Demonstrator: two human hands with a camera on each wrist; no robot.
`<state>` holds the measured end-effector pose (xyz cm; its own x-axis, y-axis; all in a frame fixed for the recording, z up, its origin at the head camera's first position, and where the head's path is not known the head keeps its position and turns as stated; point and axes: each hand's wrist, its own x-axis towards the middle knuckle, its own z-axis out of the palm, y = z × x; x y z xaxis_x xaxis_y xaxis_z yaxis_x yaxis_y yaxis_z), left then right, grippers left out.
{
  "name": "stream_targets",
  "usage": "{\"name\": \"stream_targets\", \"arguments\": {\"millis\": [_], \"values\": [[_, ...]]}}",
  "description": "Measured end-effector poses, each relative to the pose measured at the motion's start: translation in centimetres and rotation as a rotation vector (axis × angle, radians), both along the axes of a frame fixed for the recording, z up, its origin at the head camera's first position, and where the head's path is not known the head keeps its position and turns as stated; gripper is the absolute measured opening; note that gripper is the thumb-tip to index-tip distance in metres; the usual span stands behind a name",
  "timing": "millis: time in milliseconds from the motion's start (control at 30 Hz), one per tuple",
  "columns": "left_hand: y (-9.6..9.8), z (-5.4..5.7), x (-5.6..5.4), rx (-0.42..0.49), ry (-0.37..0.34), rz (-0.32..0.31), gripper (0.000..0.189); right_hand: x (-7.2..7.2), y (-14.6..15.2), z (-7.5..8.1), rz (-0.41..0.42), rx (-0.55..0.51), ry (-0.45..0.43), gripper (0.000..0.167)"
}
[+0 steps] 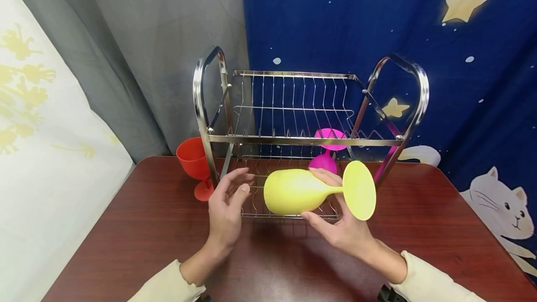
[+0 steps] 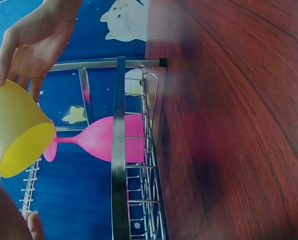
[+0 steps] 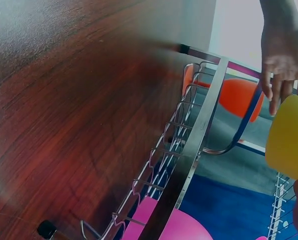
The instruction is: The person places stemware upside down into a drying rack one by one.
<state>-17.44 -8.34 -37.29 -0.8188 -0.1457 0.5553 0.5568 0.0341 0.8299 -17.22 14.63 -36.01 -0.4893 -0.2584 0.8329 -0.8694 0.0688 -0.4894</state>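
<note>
Above the table (image 1: 142,227), the right hand (image 1: 346,229) grips a yellow goblet (image 1: 293,192) (sideways); the left hand (image 1: 227,209) curves half-open near it.

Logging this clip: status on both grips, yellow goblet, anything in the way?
Right grip holds yellow goblet sideways, aloft. Left grip empty, close by. Possible obstacle: pink goblet inverted in rack.

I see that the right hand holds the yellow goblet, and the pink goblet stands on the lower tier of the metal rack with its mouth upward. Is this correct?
Not fully: the pink goblet stands mouth downward, its round foot uppermost, as the head view shows. The rest is right: it stands on the lower tier, and the right hand holds the yellow goblet.
</note>
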Motion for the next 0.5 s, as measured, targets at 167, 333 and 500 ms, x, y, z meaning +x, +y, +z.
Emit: {"name": "stream_targets", "arguments": {"millis": [167,333,500], "values": [[0.02,-0.22,0.10,-0.052,0.138,0.057,0.036,0.15,-0.44,0.97,-0.119,0.002,0.089,0.065],[-0.06,-0.32,-0.05,-0.152,0.312,0.133,0.043,-0.58,-0.34,0.29,-0.207,0.044,0.192,0.065],[0.11,0.02,-0.30,-0.257,0.542,0.278,0.044,-0.21,-1.11,0.87,-0.231,0.048,0.232,0.061]]}}
